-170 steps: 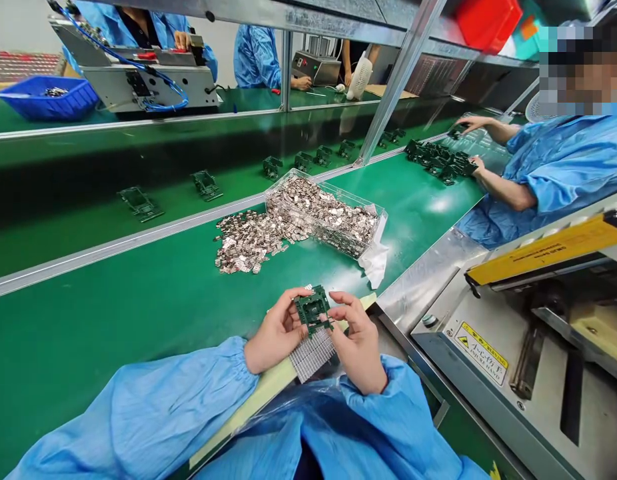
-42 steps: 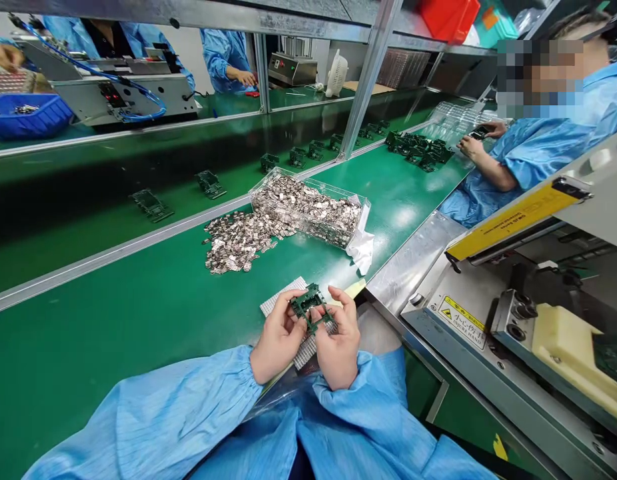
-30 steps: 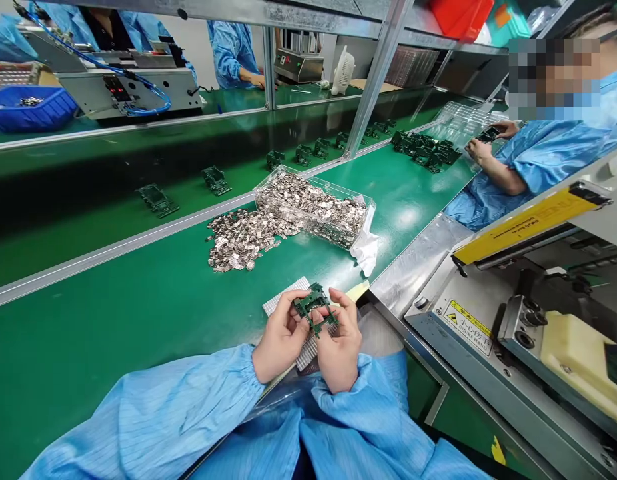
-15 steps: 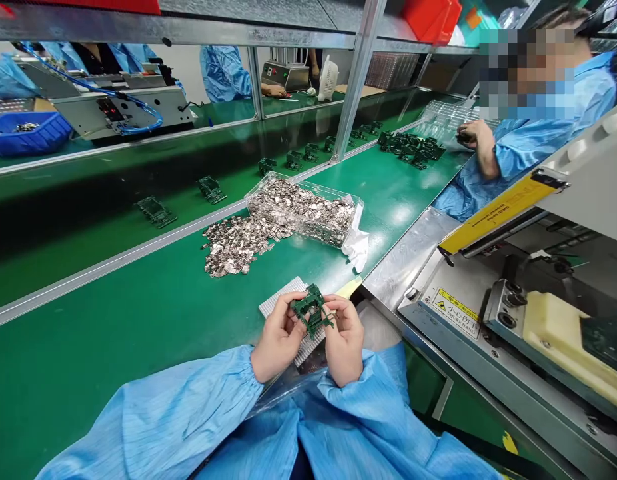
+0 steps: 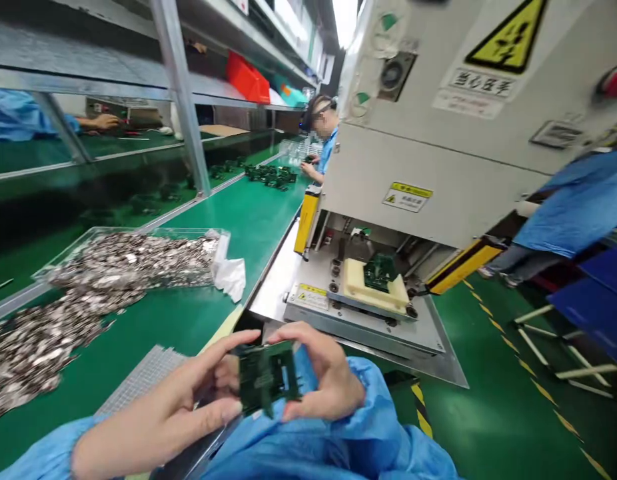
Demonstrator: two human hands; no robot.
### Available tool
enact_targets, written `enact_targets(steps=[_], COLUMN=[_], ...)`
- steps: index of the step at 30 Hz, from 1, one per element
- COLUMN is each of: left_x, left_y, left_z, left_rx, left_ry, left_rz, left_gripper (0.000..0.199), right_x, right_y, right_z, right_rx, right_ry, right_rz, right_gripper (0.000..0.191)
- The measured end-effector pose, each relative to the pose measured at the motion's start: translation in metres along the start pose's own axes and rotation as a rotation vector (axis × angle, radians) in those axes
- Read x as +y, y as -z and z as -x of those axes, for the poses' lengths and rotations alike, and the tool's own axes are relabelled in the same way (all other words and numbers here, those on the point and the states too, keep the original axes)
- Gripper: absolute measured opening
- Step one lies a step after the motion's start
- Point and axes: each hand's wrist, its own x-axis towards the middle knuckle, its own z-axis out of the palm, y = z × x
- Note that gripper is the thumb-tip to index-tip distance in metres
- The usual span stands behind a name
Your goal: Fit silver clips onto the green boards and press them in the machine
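Both hands hold a dark green plastic frame (image 5: 261, 380), turned broadside and slightly blurred, in front of my blue-sleeved body. My left hand (image 5: 188, 393) grips its left side between thumb and fingers. On the opposite edge, my right hand (image 5: 321, 373) pinches it with thumb below and fingers above. A similar green piece (image 5: 380, 272) sits on the cream fixture (image 5: 356, 287) of the press (image 5: 418, 160) ahead to the right. Left of my hands, a grey gridded tray (image 5: 138, 380) lies on the green bench.
Small metal pieces fill a clear tray (image 5: 221, 250) and spill out in a heap (image 5: 33, 353). White paper (image 5: 232, 279) hangs at the tray's corner. More green frames (image 5: 271, 175) lie farther along the bench near a co-worker (image 5: 318, 150). Yellow guard bars (image 5: 307, 220) flank the press opening.
My view has swung right toward the press, whose fixture with a green piece now shows. Both hands still hold the green frame, which has turned to another face.
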Motion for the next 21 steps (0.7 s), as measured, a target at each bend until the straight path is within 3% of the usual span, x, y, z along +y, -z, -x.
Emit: enact_targets(steps=[2,3,6,8,11,14,17,21], left_x=[0.029,0.042,0.068,0.075,0.079,0.082,0.084,0.066], left_y=[-0.007,-0.014,-0.045,-0.068,-0.095,-0.100,-0.081,-0.033], left_z=[-0.044,-0.070,-0.152,-0.201,-0.255,-0.276,-0.260,-0.193], left_rx=[-0.090,-0.077,0.074,0.136,0.124,0.056,0.113,0.137], left_ry=[-0.092,-0.156,-0.384,-0.483,-0.474,-0.390,-0.370,-0.284], left_rz=[-0.058,-0.116,-0.304,-0.338,-0.242,-0.103,-0.003,-0.010], left_gripper=[0.063,0.061,0.058,0.063,0.072,0.080,0.082,0.064], right_x=[-0.009,-0.012,-0.018,-0.020,-0.019,-0.015,-0.009,-0.006], right_y=[0.035,0.053,0.103,0.129,0.156,0.176,0.194,0.210], right_z=[0.022,0.033,0.058,0.069,0.077,0.070,0.048,0.014], right_rx=[0.316,0.515,1.067,1.251,1.270,1.145,0.968,0.635], right_ry=[-0.034,-0.024,0.039,0.031,-0.055,-0.097,-0.119,-0.323], right_rz=[-0.010,0.008,0.129,0.191,0.274,0.347,0.441,0.560], right_gripper=[0.071,0.070,0.056,0.051,0.057,0.064,0.069,0.071])
